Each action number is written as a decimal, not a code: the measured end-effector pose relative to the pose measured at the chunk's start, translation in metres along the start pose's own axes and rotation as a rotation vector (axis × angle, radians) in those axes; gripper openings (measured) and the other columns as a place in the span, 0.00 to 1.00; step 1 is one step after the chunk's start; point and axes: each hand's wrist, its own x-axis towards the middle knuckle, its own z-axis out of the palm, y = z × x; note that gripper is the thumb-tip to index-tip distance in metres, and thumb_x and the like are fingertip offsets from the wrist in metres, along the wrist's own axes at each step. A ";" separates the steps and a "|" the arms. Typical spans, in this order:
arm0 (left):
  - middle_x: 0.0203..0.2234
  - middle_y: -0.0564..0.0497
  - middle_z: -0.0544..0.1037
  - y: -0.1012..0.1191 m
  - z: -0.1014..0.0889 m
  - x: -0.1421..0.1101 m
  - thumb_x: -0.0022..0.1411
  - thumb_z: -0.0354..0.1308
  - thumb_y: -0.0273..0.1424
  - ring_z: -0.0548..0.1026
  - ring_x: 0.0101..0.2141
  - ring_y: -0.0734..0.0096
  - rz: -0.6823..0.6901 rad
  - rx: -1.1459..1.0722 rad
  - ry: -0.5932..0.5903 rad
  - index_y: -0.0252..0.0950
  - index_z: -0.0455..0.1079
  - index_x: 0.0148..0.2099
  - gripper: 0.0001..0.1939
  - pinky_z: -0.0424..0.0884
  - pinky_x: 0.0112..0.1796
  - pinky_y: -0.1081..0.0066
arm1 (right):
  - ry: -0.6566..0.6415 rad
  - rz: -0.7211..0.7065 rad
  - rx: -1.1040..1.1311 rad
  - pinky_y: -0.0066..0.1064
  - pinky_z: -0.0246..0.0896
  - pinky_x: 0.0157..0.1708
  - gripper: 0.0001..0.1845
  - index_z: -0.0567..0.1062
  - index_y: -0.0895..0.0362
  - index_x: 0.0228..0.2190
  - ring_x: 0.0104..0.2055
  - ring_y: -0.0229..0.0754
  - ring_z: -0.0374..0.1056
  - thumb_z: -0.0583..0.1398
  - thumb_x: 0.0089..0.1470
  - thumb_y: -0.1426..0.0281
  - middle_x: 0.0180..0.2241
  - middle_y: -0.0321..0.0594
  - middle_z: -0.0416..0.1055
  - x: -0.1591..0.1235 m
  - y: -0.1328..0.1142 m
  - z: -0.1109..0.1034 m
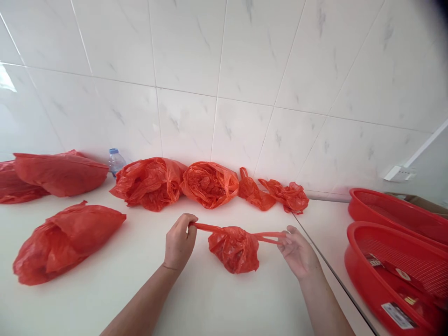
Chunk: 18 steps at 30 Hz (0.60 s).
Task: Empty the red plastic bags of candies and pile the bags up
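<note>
L hand (180,240) & R hand (297,249) pinch bag (234,252) hndls (208,227) wide apart.

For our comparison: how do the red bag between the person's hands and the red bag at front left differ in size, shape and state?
The held bag is small; the front-left bag is larger. The held bag is a compact bundle, while the front-left bag is long and slanted. The held bag's handles are stretched between the left hand and right hand; no hand touches the front-left bag. Both are red, wrinkled plastic.
</note>
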 end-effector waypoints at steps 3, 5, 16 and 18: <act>0.31 0.54 0.73 -0.001 0.003 -0.002 0.56 0.46 0.25 0.71 0.31 0.69 -0.152 -0.054 -0.008 0.41 0.65 0.36 0.09 0.66 0.34 0.70 | 0.002 0.076 0.019 0.26 0.61 0.24 0.13 0.69 0.53 0.28 0.21 0.33 0.58 0.65 0.38 0.72 0.17 0.27 0.57 -0.001 0.002 0.000; 0.30 0.55 0.73 -0.002 0.008 -0.004 0.56 0.46 0.26 0.70 0.28 0.70 -0.240 -0.103 -0.025 0.41 0.65 0.36 0.09 0.66 0.31 0.70 | 0.008 0.123 -0.012 0.25 0.61 0.24 0.12 0.69 0.53 0.28 0.21 0.33 0.58 0.66 0.39 0.70 0.17 0.27 0.57 0.001 0.006 -0.002; 0.50 0.44 0.72 0.019 0.023 -0.022 0.58 0.53 0.37 0.71 0.48 0.61 -0.372 -0.522 -0.365 0.39 0.59 0.58 0.25 0.69 0.45 0.64 | -0.357 0.028 -0.663 0.36 0.61 0.43 0.24 0.70 0.52 0.47 0.46 0.47 0.67 0.62 0.49 0.59 0.45 0.41 0.71 -0.021 0.033 0.038; 0.48 0.43 0.73 0.027 0.029 -0.032 0.47 0.65 0.37 0.71 0.48 0.55 -0.290 -0.551 -0.505 0.37 0.56 0.61 0.40 0.67 0.48 0.60 | -0.484 0.000 -0.717 0.37 0.62 0.42 0.18 0.72 0.54 0.43 0.42 0.46 0.68 0.62 0.49 0.63 0.40 0.40 0.73 -0.033 0.047 0.055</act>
